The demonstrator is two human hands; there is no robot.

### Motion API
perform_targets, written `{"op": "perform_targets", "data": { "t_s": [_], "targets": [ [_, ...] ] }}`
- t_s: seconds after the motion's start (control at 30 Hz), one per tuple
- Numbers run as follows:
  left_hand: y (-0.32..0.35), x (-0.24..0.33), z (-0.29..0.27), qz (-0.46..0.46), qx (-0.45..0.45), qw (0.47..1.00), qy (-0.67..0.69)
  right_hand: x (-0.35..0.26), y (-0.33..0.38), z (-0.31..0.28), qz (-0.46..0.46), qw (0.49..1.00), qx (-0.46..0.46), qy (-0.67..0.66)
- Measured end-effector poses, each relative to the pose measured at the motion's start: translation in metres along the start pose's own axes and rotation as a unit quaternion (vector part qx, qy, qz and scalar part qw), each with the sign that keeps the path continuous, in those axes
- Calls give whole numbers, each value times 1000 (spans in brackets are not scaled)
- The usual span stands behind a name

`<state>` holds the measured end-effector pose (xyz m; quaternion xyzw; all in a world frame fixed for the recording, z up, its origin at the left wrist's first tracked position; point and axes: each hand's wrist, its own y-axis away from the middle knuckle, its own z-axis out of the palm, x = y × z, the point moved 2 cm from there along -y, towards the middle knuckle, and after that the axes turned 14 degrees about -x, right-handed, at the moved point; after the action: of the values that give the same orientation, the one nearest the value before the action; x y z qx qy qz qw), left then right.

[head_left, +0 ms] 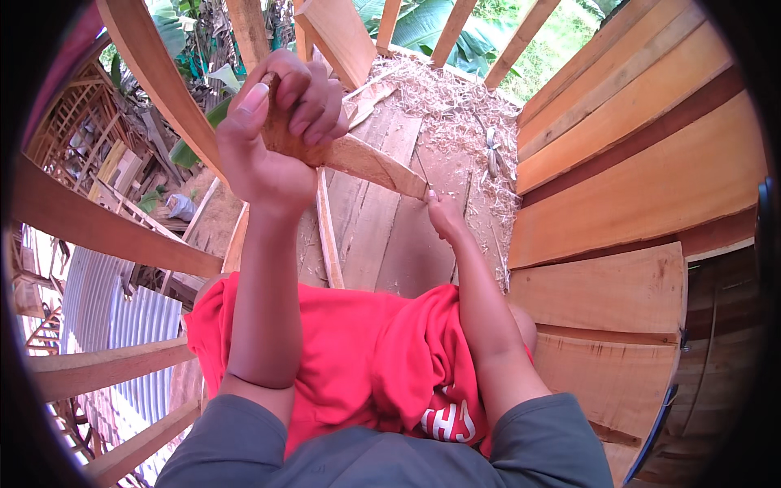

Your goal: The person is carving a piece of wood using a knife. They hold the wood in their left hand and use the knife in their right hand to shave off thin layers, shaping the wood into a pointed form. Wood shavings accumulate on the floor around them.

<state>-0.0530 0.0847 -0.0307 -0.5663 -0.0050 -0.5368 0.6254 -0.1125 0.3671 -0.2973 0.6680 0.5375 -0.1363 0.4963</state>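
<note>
My left hand (272, 134) is raised at the upper left, its fingers wrapped round the near, broader end of a piece of wood (370, 161). That piece slants away to the right and narrows toward its far end. At that tip my right hand (445, 216) has its fingers closed, the thumb against the wood. A thin dark line (422, 167) rises beside the thumb; whether it is a tool or a gap in the floor is unclear. Red cloth shorts (366, 342) cover my lap beneath both forearms.
Curled wood shavings (455, 98) litter the plank floor (399, 236). Stacked boards (626, 203) form a wall on the right. Upright posts (451, 32) line the far edge, and curved rails (114, 220) stand at the left. A thin batten (328, 232) lies by my knees.
</note>
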Motion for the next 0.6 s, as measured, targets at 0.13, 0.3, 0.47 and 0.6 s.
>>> {"op": "perform_targets", "data": {
  "t_s": [0.13, 0.3, 0.47, 0.6],
  "targets": [
    [-2, 0, -1, -1, -15, 1000, 17, -22, 14, -2, -168, 981, 50, 78],
    [-2, 1, 2, -3, -29, 1000, 13, -11, 5, 1, -33, 999, 20, 39],
    [-7, -6, 8, -6, -36, 999, 36, 36, -11, -11, -93, 990, 50, 98],
    [-2, 6, -6, -4, -41, 999, 3, -18, -2, 4, -141, 984, 36, 101]
  ]
}}
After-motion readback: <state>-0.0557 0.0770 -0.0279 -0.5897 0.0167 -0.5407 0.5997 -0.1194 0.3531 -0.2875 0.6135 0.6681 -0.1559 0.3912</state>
